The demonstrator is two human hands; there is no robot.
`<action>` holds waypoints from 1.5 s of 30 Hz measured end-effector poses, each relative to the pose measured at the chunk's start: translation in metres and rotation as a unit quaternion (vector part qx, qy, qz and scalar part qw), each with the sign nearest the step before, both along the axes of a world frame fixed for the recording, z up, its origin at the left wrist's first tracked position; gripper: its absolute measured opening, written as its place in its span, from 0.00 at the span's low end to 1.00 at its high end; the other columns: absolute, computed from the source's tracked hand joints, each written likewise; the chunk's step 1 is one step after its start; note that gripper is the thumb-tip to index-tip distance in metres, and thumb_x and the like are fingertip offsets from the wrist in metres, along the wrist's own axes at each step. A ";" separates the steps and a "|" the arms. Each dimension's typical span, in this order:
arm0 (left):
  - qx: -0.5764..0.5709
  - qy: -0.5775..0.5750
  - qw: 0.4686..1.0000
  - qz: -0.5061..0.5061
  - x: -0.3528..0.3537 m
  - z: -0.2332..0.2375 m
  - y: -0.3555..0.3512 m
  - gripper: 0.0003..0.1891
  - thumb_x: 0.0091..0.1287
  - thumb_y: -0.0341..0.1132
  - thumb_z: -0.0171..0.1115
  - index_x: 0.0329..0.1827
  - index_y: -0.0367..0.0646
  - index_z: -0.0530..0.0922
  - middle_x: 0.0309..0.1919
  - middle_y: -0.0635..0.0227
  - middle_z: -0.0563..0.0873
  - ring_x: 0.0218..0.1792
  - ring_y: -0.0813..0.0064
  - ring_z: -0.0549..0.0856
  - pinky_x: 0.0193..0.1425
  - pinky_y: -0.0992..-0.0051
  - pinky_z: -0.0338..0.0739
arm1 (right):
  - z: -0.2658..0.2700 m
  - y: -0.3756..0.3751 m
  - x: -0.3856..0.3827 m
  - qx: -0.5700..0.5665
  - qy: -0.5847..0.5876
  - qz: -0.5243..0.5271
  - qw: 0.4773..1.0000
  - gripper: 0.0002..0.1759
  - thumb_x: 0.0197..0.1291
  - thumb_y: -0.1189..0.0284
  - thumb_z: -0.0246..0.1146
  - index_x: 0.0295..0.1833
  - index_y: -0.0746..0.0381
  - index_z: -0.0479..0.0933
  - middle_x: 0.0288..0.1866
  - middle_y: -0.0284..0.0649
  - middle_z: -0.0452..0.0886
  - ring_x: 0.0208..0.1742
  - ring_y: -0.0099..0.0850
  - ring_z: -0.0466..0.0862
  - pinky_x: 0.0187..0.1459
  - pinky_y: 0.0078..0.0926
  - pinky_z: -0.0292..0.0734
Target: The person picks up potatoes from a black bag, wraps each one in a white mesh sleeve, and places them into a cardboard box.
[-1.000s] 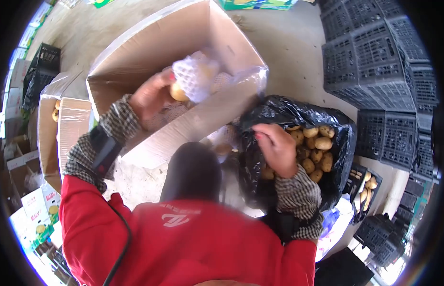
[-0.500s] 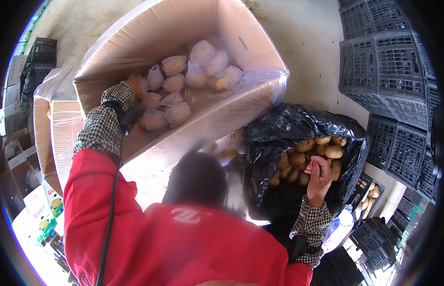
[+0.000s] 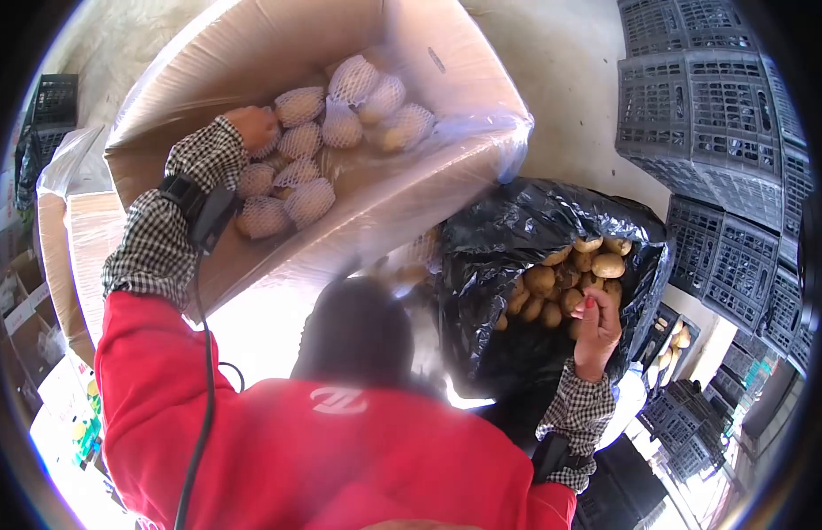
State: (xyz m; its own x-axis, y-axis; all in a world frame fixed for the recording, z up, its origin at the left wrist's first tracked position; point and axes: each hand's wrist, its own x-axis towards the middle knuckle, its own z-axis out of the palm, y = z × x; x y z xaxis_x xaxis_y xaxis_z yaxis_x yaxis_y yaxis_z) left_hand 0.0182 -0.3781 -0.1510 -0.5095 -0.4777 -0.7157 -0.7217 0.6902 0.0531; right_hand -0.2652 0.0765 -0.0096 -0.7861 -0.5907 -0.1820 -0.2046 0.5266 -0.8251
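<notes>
My left hand (image 3: 252, 128) is inside the plastic-lined cardboard box (image 3: 429, 53), its fingers closed on a netted potato (image 3: 268, 147) at the left of the group. Other potatoes in white foam nets (image 3: 343, 128) lie on the box floor to its right. Over the black plastic bag (image 3: 508, 230) my right hand (image 3: 596, 331) is closed, thumb and fingers pinched together, beside loose bare potatoes (image 3: 540, 281). Whether anything is between those fingertips is hidden.
Stacked dark plastic crates (image 3: 729, 115) stand along the right side. Another lined carton (image 3: 89, 238) is at the left. A dark rounded object (image 3: 354, 331) sits between box and bag. A black cable (image 3: 203, 415) hangs from my left wrist.
The view has shifted, so box and bag appear slightly further left and up. My left hand has moved over the netted potato beside it. My right hand stays over the bag, closed.
</notes>
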 end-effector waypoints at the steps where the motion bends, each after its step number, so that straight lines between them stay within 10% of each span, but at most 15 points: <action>1: 0.041 0.108 0.993 0.022 -0.013 0.016 0.014 0.14 0.54 0.38 0.57 0.39 0.38 0.76 0.39 0.47 0.79 0.48 0.56 0.77 0.50 0.61 0.71 | 0.003 0.006 -0.002 0.004 0.010 -0.018 1.000 0.08 0.61 0.75 0.54 0.42 0.66 0.74 0.29 0.32 0.74 0.28 0.18 0.74 0.31 0.15 0.72; 4: 0.058 0.144 0.984 -0.087 -0.033 -0.039 0.032 0.17 0.54 0.39 0.57 0.45 0.40 0.75 0.43 0.47 0.77 0.47 0.56 0.76 0.51 0.62 0.70 | 0.016 0.035 -0.013 0.024 0.049 -0.054 0.997 0.08 0.61 0.75 0.53 0.42 0.66 0.74 0.28 0.32 0.74 0.28 0.18 0.74 0.31 0.15 0.73; 13: -0.159 0.201 0.966 0.024 -0.097 -0.057 0.017 0.30 0.55 0.45 0.60 0.58 0.46 0.60 0.53 0.48 0.69 0.49 0.49 0.76 0.54 0.60 0.69 | 0.034 0.158 -0.044 0.021 0.070 -0.342 0.937 0.11 0.62 0.67 0.51 0.45 0.61 0.73 0.24 0.28 0.71 0.24 0.15 0.69 0.27 0.10 0.63; 28: -0.155 0.131 0.978 0.054 -0.153 -0.135 -0.038 0.31 0.52 0.38 0.63 0.58 0.55 0.57 0.49 0.45 0.72 0.49 0.49 0.76 0.51 0.58 0.72 | 0.000 0.228 -0.064 0.054 0.013 -0.416 0.908 0.13 0.61 0.64 0.53 0.44 0.60 0.73 0.25 0.27 0.71 0.23 0.15 0.69 0.26 0.11 0.64; 33: -0.092 0.269 0.959 -0.011 -0.117 -0.105 -0.071 0.19 0.56 0.37 0.58 0.52 0.49 0.68 0.46 0.49 0.77 0.44 0.55 0.79 0.46 0.61 0.74 | -0.018 0.289 -0.056 0.125 0.001 -0.428 0.895 0.11 0.59 0.66 0.53 0.43 0.61 0.74 0.26 0.32 0.75 0.25 0.20 0.74 0.25 0.14 0.67; 35: -0.261 0.221 0.939 -0.041 -0.136 -0.001 -0.022 0.14 0.60 0.34 0.54 0.49 0.44 0.73 0.43 0.56 0.80 0.40 0.64 0.81 0.43 0.68 0.75 | -0.036 0.327 -0.052 0.211 0.004 -0.378 0.901 0.11 0.59 0.68 0.53 0.44 0.60 0.74 0.32 0.36 0.78 0.30 0.24 0.77 0.32 0.18 0.72; 37: -0.059 0.530 0.827 0.177 -0.148 0.041 -0.004 0.11 0.62 0.31 0.52 0.46 0.40 0.75 0.40 0.62 0.81 0.38 0.76 0.80 0.43 0.74 0.74 | -0.062 0.359 -0.045 0.303 0.062 -0.317 0.897 0.11 0.58 0.70 0.54 0.45 0.61 0.74 0.36 0.40 0.80 0.37 0.29 0.80 0.39 0.23 0.74; 39: 0.024 0.571 0.804 0.162 -0.181 0.124 0.090 0.11 0.63 0.30 0.52 0.47 0.39 0.74 0.39 0.65 0.80 0.38 0.80 0.78 0.44 0.76 0.72 | -0.066 0.364 -0.038 0.332 0.112 -0.262 0.899 0.12 0.58 0.71 0.54 0.46 0.63 0.73 0.41 0.43 0.80 0.45 0.35 0.80 0.46 0.28 0.74; 45: 0.207 0.340 0.858 -0.325 -0.277 0.120 0.290 0.13 0.57 0.37 0.58 0.44 0.44 0.74 0.38 0.63 0.80 0.41 0.64 0.79 0.42 0.71 0.73 | -0.080 0.404 -0.039 0.310 0.126 -0.317 0.887 0.14 0.55 0.68 0.55 0.47 0.61 0.73 0.42 0.44 0.78 0.43 0.37 0.79 0.44 0.31 0.73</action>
